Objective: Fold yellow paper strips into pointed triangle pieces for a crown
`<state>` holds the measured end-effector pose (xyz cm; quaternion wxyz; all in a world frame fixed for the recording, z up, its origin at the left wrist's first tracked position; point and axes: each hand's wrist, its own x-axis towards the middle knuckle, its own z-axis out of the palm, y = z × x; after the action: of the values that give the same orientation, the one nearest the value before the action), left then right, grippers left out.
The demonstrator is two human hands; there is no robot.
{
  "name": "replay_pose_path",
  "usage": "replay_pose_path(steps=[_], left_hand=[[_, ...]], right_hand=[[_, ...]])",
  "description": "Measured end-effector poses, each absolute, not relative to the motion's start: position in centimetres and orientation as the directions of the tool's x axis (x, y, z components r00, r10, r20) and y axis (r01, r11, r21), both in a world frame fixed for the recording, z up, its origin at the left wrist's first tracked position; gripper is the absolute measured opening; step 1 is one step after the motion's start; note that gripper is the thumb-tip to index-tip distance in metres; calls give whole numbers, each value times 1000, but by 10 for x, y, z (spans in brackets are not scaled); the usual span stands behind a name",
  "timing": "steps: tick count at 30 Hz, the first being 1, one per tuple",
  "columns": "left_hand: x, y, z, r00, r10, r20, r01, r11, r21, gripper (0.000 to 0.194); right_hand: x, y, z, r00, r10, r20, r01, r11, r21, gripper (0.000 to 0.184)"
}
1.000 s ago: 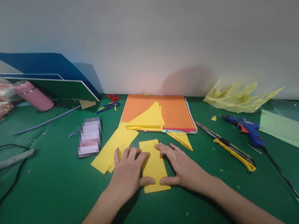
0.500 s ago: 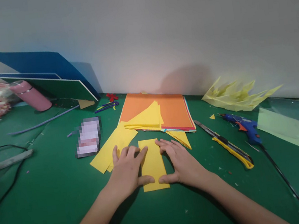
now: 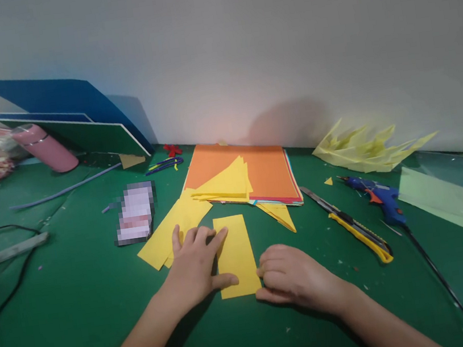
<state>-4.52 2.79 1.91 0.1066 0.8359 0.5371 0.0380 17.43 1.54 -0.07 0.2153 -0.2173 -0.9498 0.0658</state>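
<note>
A narrow rectangle of yellow paper (image 3: 235, 253) lies upright in front of me on the green table. My left hand (image 3: 195, 265) is spread open, with thumb and index fingertip resting on the paper's left side. At the lower right edge my right hand (image 3: 295, 273) is closed, its curled fingers and thumb at the paper's corner. Just beyond my left hand lie more yellow strips (image 3: 170, 228), overlapping. Folded yellow paper triangles (image 3: 228, 182) rest on a stack of coloured sheets (image 3: 265, 168) with orange on top.
To the right are a yellow utility knife (image 3: 358, 230), blade out, and a blue glue gun (image 3: 384, 198) with its cable. A phone (image 3: 136, 213) lies left. Farther back stand a pink bottle (image 3: 47, 147) and leaning boards (image 3: 79, 131). Pale yellow paper leaves (image 3: 366, 149) sit by the wall.
My right hand has slid down the paper toward me, to its lower right corner, and its fingers have curled in. My left hand has stayed in place on the paper.
</note>
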Motion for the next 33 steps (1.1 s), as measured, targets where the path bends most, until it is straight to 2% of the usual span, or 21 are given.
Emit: replay_pose_path(steps=[3, 8, 11, 13, 17, 21, 25, 33], left_hand=[[-47, 29, 18, 413, 910, -44, 888, -392, 239, 76], [-48, 30, 16, 414, 909, -56, 877, -382, 291, 82], [-44, 30, 15, 384, 923, -16, 892, -366, 265, 69], [-40, 30, 14, 367, 930, 27, 904, -363, 227, 61], [-36, 30, 11, 373, 925, 70, 909, -380, 174, 63], [-37, 30, 8, 378, 921, 94, 909, -388, 152, 63], [-37, 30, 6, 376, 921, 107, 911, -388, 138, 62], [-37, 30, 4, 365, 927, 92, 911, -376, 169, 65]], right_hand=[[173, 13, 2, -843, 386, 374, 333, 921, -199, 46], [172, 13, 4, -843, 372, 388, 293, 924, -247, 50], [171, 14, 2, -834, 383, 397, 276, 913, -300, 50], [171, 17, 1, -804, 447, 392, 309, 878, -365, 49], [172, 27, 1, -687, 639, 347, 465, 753, -466, 39], [172, 36, 4, -556, 772, 308, 598, 629, -497, 19], [168, 36, -1, -522, 815, 251, 676, 575, -461, 8], [162, 35, -5, -436, 884, 167, 797, 466, -385, 44]])
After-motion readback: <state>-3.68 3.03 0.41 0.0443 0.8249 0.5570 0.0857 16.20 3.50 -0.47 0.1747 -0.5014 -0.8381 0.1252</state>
